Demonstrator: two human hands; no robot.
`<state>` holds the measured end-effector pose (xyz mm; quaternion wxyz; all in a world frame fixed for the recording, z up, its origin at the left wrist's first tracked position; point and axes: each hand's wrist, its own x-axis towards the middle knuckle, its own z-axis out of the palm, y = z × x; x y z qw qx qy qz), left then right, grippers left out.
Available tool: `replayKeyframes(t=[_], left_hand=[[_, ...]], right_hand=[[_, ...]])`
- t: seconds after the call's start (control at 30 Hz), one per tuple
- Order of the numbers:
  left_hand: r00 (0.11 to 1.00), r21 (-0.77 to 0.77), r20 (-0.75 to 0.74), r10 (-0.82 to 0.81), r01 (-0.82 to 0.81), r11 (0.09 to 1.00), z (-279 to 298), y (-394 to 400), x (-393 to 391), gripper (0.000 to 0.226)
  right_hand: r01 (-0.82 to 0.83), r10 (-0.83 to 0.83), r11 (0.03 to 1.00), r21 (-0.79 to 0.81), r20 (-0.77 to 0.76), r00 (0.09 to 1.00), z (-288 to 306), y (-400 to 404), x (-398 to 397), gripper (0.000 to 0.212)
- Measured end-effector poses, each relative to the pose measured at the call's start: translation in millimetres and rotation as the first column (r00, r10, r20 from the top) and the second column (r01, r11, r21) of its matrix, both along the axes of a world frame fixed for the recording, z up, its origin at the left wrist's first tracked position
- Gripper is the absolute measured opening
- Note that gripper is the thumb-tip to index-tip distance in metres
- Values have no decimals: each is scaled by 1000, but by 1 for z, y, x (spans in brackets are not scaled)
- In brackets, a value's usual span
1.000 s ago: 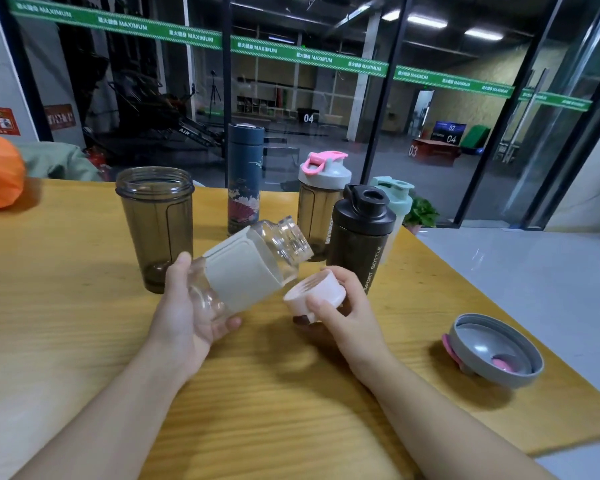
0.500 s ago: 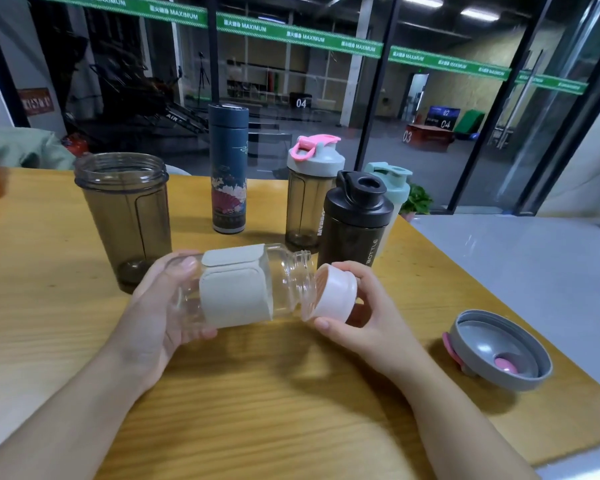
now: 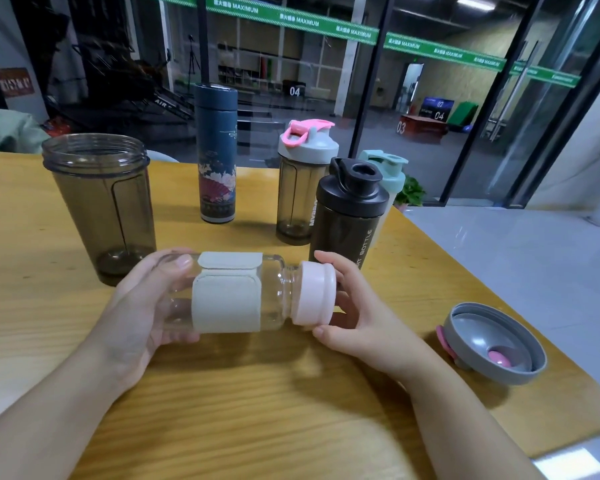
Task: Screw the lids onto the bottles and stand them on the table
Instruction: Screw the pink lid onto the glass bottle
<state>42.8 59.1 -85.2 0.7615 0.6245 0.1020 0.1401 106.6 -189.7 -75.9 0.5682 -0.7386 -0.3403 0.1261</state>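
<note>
A clear glass bottle (image 3: 271, 294) with a pale fabric sleeve lies level above the wooden table (image 3: 257, 393), neck pointing right. My left hand (image 3: 142, 303) grips its base end. A pale pink lid (image 3: 314, 292) sits over the bottle's mouth, and my right hand (image 3: 352, 306) holds it with thumb below and fingers curled behind. A lidless smoky tumbler (image 3: 101, 206) stands at the left. A grey lid with a pink flap (image 3: 496, 342) lies upside down at the right.
Upright at the back stand a dark blue flask (image 3: 217, 157), a smoky shaker with a grey and pink lid (image 3: 303, 181), a black shaker (image 3: 349, 216) and a mint-lidded bottle (image 3: 390, 171). The table's right edge runs close by the grey lid; glass walls lie beyond.
The bottle has swung from tilted to level. My right hand brought the pink lid from below the neck up to the mouth, and the lid now covers the threads.
</note>
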Motion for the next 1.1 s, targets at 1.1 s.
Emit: replayKeyframes(t=[1.1], left_hand=[[999,12,43,8,-9,1000,-3,-6,0,57]], right_hand=[[146,-144,989,-14,-266,953,-2,1,4,54]])
